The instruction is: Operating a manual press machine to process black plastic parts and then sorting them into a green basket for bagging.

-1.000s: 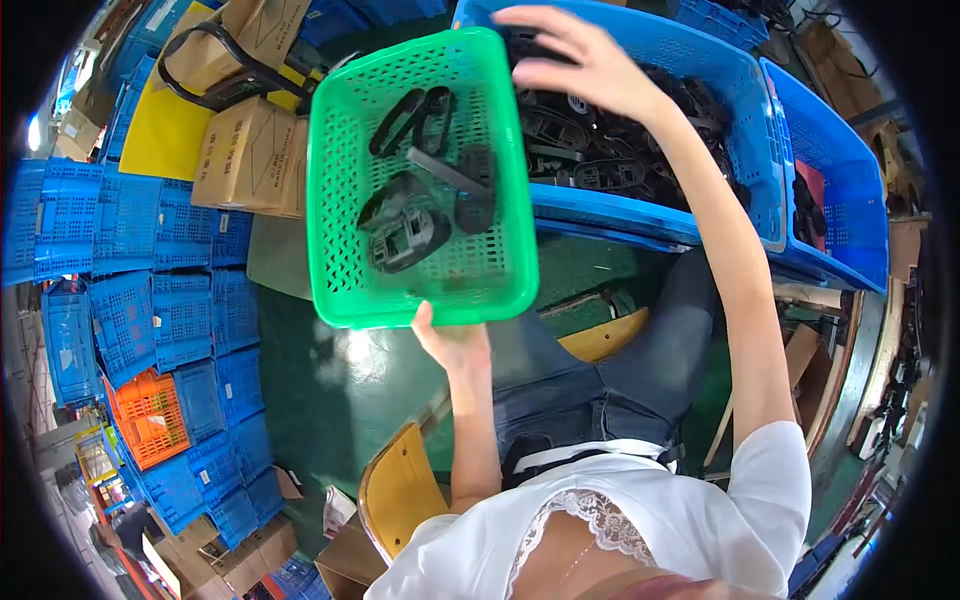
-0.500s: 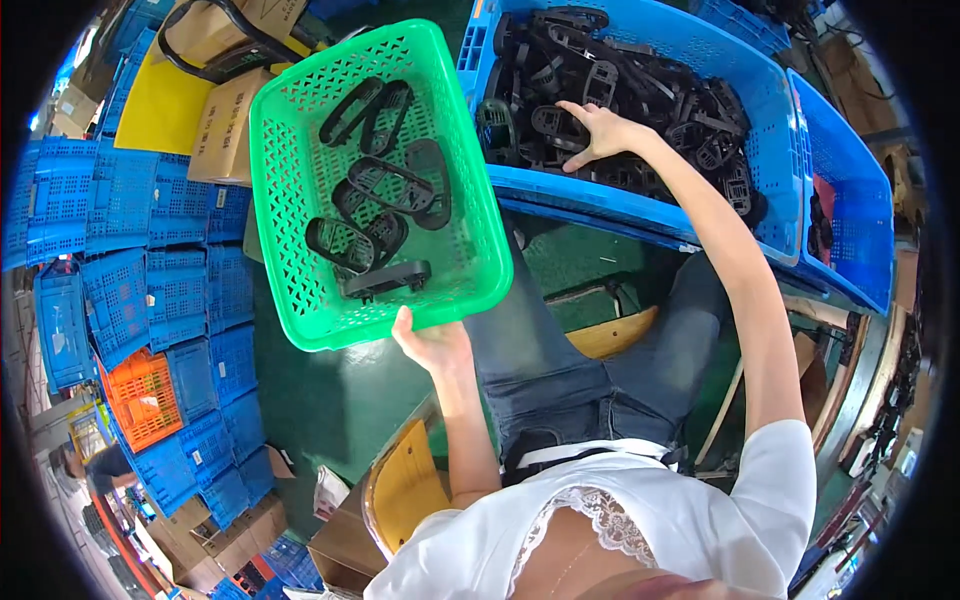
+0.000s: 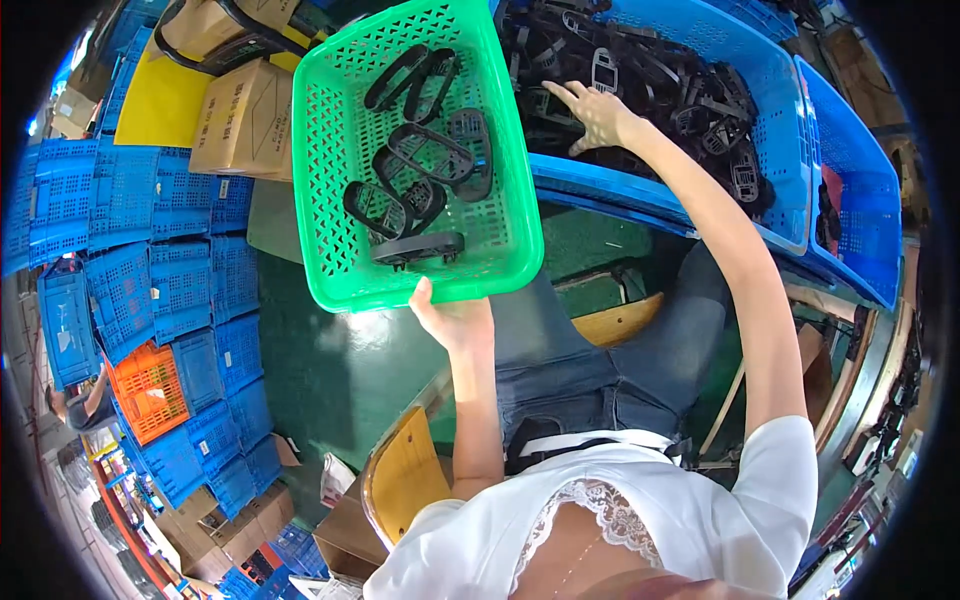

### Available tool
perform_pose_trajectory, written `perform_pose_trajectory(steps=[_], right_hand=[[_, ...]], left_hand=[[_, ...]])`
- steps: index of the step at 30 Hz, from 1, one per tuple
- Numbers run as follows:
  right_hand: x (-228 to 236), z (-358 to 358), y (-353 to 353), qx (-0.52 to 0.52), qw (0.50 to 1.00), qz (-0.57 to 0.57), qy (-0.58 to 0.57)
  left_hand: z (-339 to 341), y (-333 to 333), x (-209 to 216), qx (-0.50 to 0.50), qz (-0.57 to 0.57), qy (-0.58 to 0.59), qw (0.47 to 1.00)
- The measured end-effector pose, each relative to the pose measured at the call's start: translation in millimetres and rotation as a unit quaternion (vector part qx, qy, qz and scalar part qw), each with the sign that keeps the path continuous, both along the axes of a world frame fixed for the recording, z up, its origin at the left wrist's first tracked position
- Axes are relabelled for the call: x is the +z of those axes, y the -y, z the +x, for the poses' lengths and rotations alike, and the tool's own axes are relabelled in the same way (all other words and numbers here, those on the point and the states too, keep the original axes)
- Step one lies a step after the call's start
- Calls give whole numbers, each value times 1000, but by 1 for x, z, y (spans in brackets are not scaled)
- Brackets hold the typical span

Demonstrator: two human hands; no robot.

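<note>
My left hand (image 3: 456,318) grips the near rim of a green plastic basket (image 3: 519,175), thumb over the edge and the other fingers hidden below. In the basket lie several black oval plastic frames and a flat black piece (image 3: 418,247) near the front. My right hand (image 3: 602,118) reaches into a large blue crate (image 3: 625,182) heaped with similar black plastic parts (image 3: 690,85). Its fingers are spread over the heap, and nothing shows between them. The basket covers the crate's left end.
A second blue crate (image 3: 865,220) stands at the right. Stacked blue crates (image 3: 120,290) and an orange crate (image 3: 148,390) line the left, with a cardboard box (image 3: 240,120) behind the basket. A wooden chair back (image 3: 405,480) is by my left arm. Another person is at far left.
The basket and my left hand have moved right and away from me, so the basket now overlaps the blue crate's left end. My right hand has shifted slightly farther, fingers still spread.
</note>
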State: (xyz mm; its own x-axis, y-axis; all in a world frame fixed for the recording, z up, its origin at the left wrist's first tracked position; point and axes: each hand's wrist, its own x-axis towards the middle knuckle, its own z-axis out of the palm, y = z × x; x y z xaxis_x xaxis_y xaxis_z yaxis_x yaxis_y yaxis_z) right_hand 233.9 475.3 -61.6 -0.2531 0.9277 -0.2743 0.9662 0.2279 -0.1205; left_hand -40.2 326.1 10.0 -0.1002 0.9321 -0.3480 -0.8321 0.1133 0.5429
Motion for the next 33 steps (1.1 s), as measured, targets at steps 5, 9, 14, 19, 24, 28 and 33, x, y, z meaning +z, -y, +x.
perform_pose_trajectory(steps=[5,9,14,19,24,28,33], right_hand=[[-10,-2,-22,-21,998,-49,17],[-26,3,-14,-51,998,-15,-37],[-21,24,-20,-19,989,-35,-145],[-11,33,-37,-52,976,-96,-190],[-35,14,-40,-109,988,-61,-94],[-36,16,-37,-92,987,-95,-96],[-19,7,-47,-52,980,-193,-20]], left_hand=[[6,1,-1,25,-26,-19,999],[9,4,-3,21,-20,-48,998],[6,4,-5,12,-29,-69,997],[6,6,-7,11,-10,-82,997],[8,4,-3,13,-2,-85,996],[7,2,-5,18,-30,-63,997],[6,5,-4,32,-51,-80,995]])
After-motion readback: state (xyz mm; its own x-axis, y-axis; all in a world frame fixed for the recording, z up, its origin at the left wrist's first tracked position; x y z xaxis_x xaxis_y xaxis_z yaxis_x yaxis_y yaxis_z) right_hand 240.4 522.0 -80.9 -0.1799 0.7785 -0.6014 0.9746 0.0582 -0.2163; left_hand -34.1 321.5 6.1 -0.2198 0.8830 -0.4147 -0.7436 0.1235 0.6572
